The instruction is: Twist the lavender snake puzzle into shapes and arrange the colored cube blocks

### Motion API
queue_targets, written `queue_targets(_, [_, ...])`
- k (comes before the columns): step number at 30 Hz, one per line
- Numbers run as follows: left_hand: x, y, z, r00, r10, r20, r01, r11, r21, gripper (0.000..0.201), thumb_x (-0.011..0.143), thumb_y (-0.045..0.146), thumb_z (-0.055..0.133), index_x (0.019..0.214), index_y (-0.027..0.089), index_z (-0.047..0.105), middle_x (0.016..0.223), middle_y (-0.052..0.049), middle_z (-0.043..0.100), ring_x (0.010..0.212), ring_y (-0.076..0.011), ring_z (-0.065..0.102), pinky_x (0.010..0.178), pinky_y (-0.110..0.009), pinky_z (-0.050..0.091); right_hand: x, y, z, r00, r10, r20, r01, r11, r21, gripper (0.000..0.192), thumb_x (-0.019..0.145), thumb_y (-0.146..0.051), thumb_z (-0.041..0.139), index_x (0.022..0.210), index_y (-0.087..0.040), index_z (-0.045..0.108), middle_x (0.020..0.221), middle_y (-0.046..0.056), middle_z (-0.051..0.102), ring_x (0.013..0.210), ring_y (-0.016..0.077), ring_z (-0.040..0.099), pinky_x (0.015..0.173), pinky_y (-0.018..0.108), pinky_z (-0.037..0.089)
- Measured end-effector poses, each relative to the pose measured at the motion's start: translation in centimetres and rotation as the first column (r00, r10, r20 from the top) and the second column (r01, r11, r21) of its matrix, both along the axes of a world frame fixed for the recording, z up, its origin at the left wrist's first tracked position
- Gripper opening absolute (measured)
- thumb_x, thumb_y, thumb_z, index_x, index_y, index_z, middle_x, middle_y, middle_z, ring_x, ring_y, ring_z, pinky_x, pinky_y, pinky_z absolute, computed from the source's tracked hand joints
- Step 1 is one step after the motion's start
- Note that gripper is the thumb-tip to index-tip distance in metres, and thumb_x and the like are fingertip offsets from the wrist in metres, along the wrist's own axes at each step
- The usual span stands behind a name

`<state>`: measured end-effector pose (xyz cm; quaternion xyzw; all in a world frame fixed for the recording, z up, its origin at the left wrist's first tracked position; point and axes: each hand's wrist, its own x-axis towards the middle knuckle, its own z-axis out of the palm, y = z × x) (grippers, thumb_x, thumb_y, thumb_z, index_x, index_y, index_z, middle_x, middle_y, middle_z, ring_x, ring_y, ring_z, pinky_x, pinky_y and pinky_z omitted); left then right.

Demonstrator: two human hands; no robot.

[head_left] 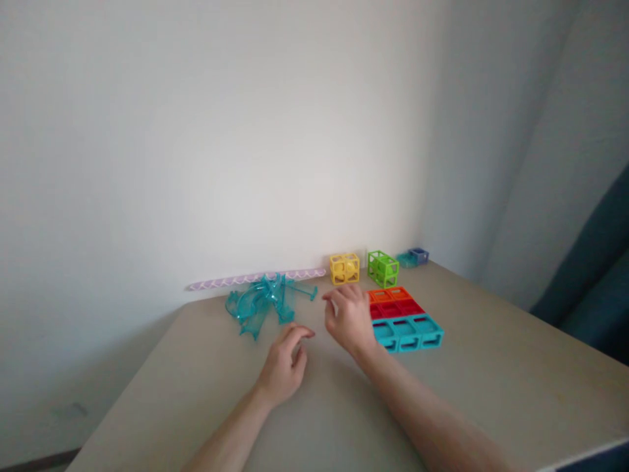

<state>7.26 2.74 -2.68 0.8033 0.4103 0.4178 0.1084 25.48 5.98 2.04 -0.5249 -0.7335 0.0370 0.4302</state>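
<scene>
Both hands are held low over a beige table (491,380), empty and close together near its middle. The left hand (284,366) is loosely curled, fingers bent inward, with nothing gripped; it lies just below a heap of clear teal curved pieces (263,301), near them but apart. The right hand (350,319) is open with fingers slightly bent and pointed to the left, and nothing is held in it. Whether its far edge touches the block mat beside it cannot be told.

That flat mat of joined blocks (405,318) is placed just to the right of the right hand. It is made of three rows: orange at the back, red in the middle, teal at the front, each row showing hollow openings.

Behind the right hand, near the wall, a yellow lattice cube (344,268) is seen, and a green lattice cube (382,268) is set just beside it to the right. Further right, in the back corner of the table, a small teal and blue pair of blocks (413,257) is seen. A long pale purple strip (255,278) with a scalloped pattern is laid along the back edge, against the white wall, behind the teal heap.
</scene>
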Motion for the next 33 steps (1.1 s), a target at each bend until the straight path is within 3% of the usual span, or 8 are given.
queue_targets(1, [0.2, -0.3, 0.0, 0.997, -0.08, -0.009, 0.079, 0.994, -0.075, 0.028, 0.082, 0.008, 0.045, 0.103, 0.02, 0.06, 0.1, -0.008, 0.063, 0.096, -0.0192, 0.059, 0.085, -0.032, 0.047, 1.4, 0.5, 0.5, 0.992, -0.124, 0.006, 0.124, 0.992, -0.013, 0.028, 0.083, -0.014, 0.047, 0.1, -0.014, 0.069, 0.111, 0.021, 0.058, 0.12, 0.0417, 0.039, 0.097, 0.065, 0.026])
queue_targets(3, [-0.2, -0.5, 0.3, 0.989, -0.146, 0.024, 0.148, 0.973, -0.177, 0.025, 0.086, 0.015, 0.048, 0.107, 0.02, 0.061, 0.102, -0.008, 0.064, 0.094, -0.0185, 0.06, 0.084, -0.031, 0.048, 3.8, 1.2, 1.2, 0.885, -0.424, 0.193, 0.457, 0.87, -0.185, 0.036, 0.082, -0.02, 0.05, 0.113, -0.018, 0.066, 0.13, 0.022, 0.048, 0.129, 0.0485, 0.027, 0.091, 0.073, 0.023])
queue_targets(6, [-1.1, -0.1, 0.9, 0.983, -0.174, 0.066, 0.185, 0.955, -0.232, 0.033, 0.089, 0.028, 0.053, 0.121, 0.022, 0.057, 0.118, -0.009, 0.06, 0.108, -0.0207, 0.056, 0.093, -0.034, 0.045, 5.3, 1.0, 1.4, 0.853, -0.351, 0.387, 0.496, 0.775, -0.391, 0.033, 0.082, -0.023, 0.051, 0.108, -0.019, 0.07, 0.124, 0.024, 0.055, 0.119, 0.0506, 0.042, 0.08, 0.074, 0.032])
queue_targets(14, [-1.2, -0.1, 0.3, 0.962, -0.272, 0.022, 0.264, 0.91, -0.32, 0.061, 0.086, 0.049, 0.055, 0.143, 0.034, 0.038, 0.154, -0.007, 0.029, 0.143, -0.028, 0.021, 0.115, -0.049, 0.019, 0.5, -1.3, 2.7, 0.87, 0.133, 0.475, 0.057, 0.929, -0.366, 0.029, 0.082, -0.044, 0.057, 0.089, -0.022, 0.075, 0.091, 0.012, 0.073, 0.089, 0.0275, 0.066, 0.078, 0.036, 0.048])
queue_targets(17, [-1.2, -0.1, 0.6, 0.949, -0.314, 0.014, 0.301, 0.898, -0.321, 0.059, 0.085, 0.051, 0.057, 0.139, 0.033, 0.044, 0.153, -0.008, 0.03, 0.142, -0.0283, 0.023, 0.114, -0.047, 0.021, 1.3, 3.3, 4.7, 0.866, 0.041, 0.498, 0.131, 0.943, -0.306, 0.031, 0.087, -0.038, 0.053, 0.109, -0.023, 0.07, 0.104, 0.009, 0.071, 0.098, 0.0247, 0.064, 0.085, 0.031, 0.046])
queue_targets(22, [-0.9, -0.1, 0.9, 0.925, -0.38, -0.021, 0.357, 0.885, -0.299, 0.056, 0.078, 0.047, 0.067, 0.131, 0.031, 0.055, 0.146, -0.009, 0.039, 0.135, -0.0265, 0.035, 0.112, -0.042, 0.027, 6.4, 11.7, 6.1, 0.771, -0.302, 0.56, 0.489, 0.845, -0.217, 0.054, 0.087, -0.025, 0.057, 0.137, -0.01, 0.043, 0.133, 0.025, 0.048, 0.119, 0.0387, 0.048, 0.094, 0.057, 0.037])
queue_targets(27, [-0.8, 0.1, 0.6, 0.93, -0.367, -0.012, 0.349, 0.893, -0.283, 0.052, 0.075, 0.022, 0.067, 0.125, 0.031, 0.057, 0.141, -0.006, 0.046, 0.132, -0.0238, 0.04, 0.112, -0.04, 0.029, 10.9, 14.9, 4.6, 0.748, -0.251, 0.614, 0.513, 0.806, -0.294, 0.033, 0.092, -0.032, 0.058, 0.121, -0.017, 0.055, 0.122, 0.009, 0.057, 0.104, 0.0232, 0.059, 0.088, 0.044, 0.05])
queue_targets(33, [-0.7, 0.0, 0.7, 0.933, -0.36, 0.014, 0.348, 0.889, -0.297, 0.051, 0.073, 0.022, 0.069, 0.122, 0.03, 0.058, 0.14, -0.007, 0.048, 0.132, -0.0244, 0.04, 0.111, -0.039, 0.028, 11.6, 17.0, 3.0, 0.75, -0.121, 0.65, 0.397, 0.869, -0.295, 0.048, 0.092, -0.031, 0.057, 0.136, -0.02, 0.044, 0.132, 0.011, 0.053, 0.115, 0.0282, 0.053, 0.094, 0.05, 0.044])
